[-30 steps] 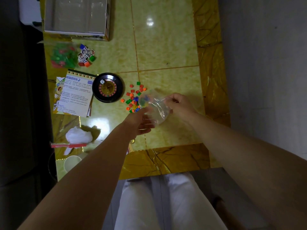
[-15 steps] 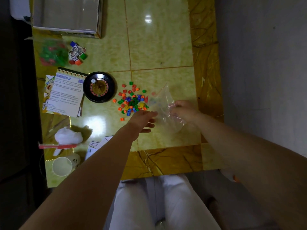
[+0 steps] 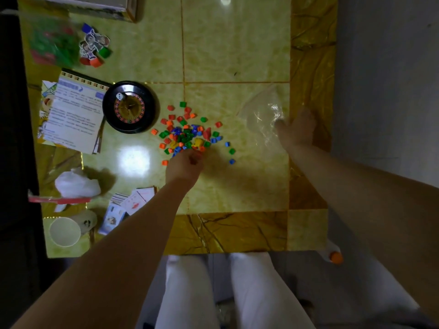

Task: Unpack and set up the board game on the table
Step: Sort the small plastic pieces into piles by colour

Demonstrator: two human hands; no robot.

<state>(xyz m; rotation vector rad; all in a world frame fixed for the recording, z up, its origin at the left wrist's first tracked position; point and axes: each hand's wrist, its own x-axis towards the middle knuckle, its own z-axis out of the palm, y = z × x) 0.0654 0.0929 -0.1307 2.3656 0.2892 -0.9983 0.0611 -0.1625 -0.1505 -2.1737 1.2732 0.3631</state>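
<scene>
Mid-setup: tokens (image 3: 187, 136) lie spilled at centre frame, beside the wheel (image 3: 130, 106). The hands are apart. The left hand (image 3: 185, 166) curls at the pile's lower edge, its grip unclear in the blur. The right hand (image 3: 297, 129) lies flat on the bag (image 3: 259, 110), at right. Sorting remains, and no board is laid out yet.

Table top (image 3: 237, 55): glossy, smooth marbled slabs, yellow-green with an amber border, mirroring the lamp.
Bag (image 3: 259, 112): clear thin plastic, crinkled, shiny.
Pieces (image 3: 187, 134): hard coloured plastic, smooth.
Roulette wheel (image 3: 109, 115): black glossy plastic rim.
Rule sheet (image 3: 73, 115): printed matt paper.
Cards (image 3: 137, 198): printed card.
Cup (image 3: 64, 231): white, matt; paper or plastic unclear.
</scene>
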